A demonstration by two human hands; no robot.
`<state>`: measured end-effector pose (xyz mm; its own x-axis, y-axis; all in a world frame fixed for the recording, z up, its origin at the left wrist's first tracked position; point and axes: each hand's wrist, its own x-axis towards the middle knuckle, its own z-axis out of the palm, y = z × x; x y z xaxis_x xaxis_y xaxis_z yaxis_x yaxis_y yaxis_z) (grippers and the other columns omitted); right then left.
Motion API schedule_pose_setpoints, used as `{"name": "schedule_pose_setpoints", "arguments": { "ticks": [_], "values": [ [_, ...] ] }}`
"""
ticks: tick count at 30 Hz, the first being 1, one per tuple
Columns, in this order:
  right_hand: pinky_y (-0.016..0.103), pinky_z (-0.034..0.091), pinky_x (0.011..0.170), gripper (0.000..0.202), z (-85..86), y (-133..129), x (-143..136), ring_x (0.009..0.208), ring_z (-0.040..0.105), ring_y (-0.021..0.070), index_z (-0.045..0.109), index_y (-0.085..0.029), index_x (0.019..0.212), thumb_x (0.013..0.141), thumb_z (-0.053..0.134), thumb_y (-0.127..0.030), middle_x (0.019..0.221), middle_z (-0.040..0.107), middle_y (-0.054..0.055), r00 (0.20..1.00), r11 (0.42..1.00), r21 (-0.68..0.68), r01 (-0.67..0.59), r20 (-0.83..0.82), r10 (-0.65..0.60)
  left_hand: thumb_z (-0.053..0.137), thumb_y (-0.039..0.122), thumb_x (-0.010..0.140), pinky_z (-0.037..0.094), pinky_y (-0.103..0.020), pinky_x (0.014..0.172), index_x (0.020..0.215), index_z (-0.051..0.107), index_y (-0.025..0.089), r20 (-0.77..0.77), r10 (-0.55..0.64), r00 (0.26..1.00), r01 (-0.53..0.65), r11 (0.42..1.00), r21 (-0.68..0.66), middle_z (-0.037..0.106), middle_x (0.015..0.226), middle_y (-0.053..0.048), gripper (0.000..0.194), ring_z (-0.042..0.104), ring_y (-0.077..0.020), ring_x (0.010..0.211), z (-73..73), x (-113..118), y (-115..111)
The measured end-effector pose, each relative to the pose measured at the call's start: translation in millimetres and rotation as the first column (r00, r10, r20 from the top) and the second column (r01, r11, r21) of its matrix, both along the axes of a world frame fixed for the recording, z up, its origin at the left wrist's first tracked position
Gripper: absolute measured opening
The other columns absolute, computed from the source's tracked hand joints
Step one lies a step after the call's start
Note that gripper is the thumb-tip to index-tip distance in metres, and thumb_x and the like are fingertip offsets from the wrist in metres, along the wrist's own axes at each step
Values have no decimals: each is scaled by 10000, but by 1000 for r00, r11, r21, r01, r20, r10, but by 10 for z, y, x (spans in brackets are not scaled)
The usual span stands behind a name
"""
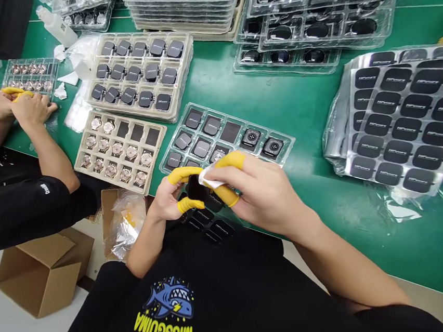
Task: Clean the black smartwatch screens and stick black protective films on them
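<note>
Yellow finger cots cover the thumb and forefinger of my left hand [169, 195], which grips a dark smartwatch [195, 188] by its edges. My right hand [256, 190], with yellow cots too, pinches a white wipe [209, 176] against the watch's upper right corner. Just beyond my hands lies a clear tray [240, 116] with watches in its pockets, some with grey film labels and some with round sensors showing. A sheet of black film labels [221, 229] sits at the table edge below my hands, partly hidden by them.
A tray of round watches [115, 148] and a stack of trays with labelled watches [136, 71] stand left. Label sheets [414, 116] lie right, stacked trays [316, 29] at the back. Another person's hands [31, 108] work far left. An open carton [38, 273] stands on the floor.
</note>
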<state>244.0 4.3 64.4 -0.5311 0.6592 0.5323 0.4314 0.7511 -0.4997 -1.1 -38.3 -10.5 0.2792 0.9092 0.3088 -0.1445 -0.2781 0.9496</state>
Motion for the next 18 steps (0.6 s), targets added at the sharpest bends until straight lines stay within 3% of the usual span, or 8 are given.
{"name": "schedule_pose_setpoints", "arguments": {
  "ticks": [5, 7, 9, 11, 13, 16, 18],
  "values": [
    [308, 418, 612, 238, -36, -22, -137, 865, 693, 203, 792, -196, 1133, 1079, 590, -81, 967, 784, 72, 998, 998, 15, -63, 32, 63, 995, 564, 852, 675, -318, 997, 1481, 736, 236, -31, 21, 999, -22, 1000, -4, 856, 1271, -107, 755, 859, -251, 1105, -43, -19, 17],
    [313, 416, 621, 234, -12, -15, -57, 834, 674, 198, 792, -205, 1096, 1070, 592, -86, 933, 763, 54, 982, 984, -47, -174, 71, 177, 995, 571, 852, 688, -323, 975, 1476, 742, 233, -58, 41, 997, -42, 999, -19, 860, 1262, -110, 753, 866, -256, 1087, -63, -49, 3],
    [327, 392, 611, 231, 26, 2, 79, 790, 652, 201, 783, -214, 1037, 1061, 588, -94, 883, 727, 43, 962, 973, -102, -207, 162, 222, 994, 557, 862, 700, -321, 939, 1475, 739, 239, -52, 36, 998, -39, 998, -54, 871, 1229, -107, 736, 880, -256, 1050, -61, -70, -11],
    [333, 381, 606, 230, 66, 26, 212, 761, 642, 202, 770, -216, 1019, 1070, 574, -107, 867, 710, 43, 962, 982, -121, -146, 213, 170, 988, 535, 878, 710, -323, 893, 1474, 727, 237, -8, 13, 1000, -13, 995, -100, 881, 1165, -102, 715, 895, -260, 1003, -33, -73, -17],
    [324, 422, 633, 215, 106, 52, 287, 784, 674, 198, 763, -217, 1069, 1096, 571, -123, 921, 745, 53, 983, 989, -129, -67, 163, 87, 984, 516, 891, 717, -330, 862, 1470, 720, 228, 33, -18, 999, 22, 992, -125, 884, 1106, -96, 698, 904, -270, 974, 9, -53, -10],
    [304, 499, 704, 165, 144, 77, 244, 855, 728, 191, 760, -225, 1149, 1118, 620, -144, 1026, 798, 61, 998, 990, -135, -48, 28, 53, 992, 496, 886, 715, -326, 884, 1465, 732, 241, 53, -39, 998, 44, 994, -96, 884, 1116, -85, 684, 901, -261, 982, 53, -4, 17],
    [308, 492, 691, 161, 135, 76, 140, 864, 725, 199, 771, -212, 1145, 1110, 637, -130, 1022, 804, 71, 998, 994, -91, -56, 24, 58, 1011, 504, 860, 704, -320, 934, 1456, 743, 250, 52, -25, 998, 29, 997, -68, 881, 1170, -86, 701, 890, -251, 1020, 52, 17, 35]
  ]
}}
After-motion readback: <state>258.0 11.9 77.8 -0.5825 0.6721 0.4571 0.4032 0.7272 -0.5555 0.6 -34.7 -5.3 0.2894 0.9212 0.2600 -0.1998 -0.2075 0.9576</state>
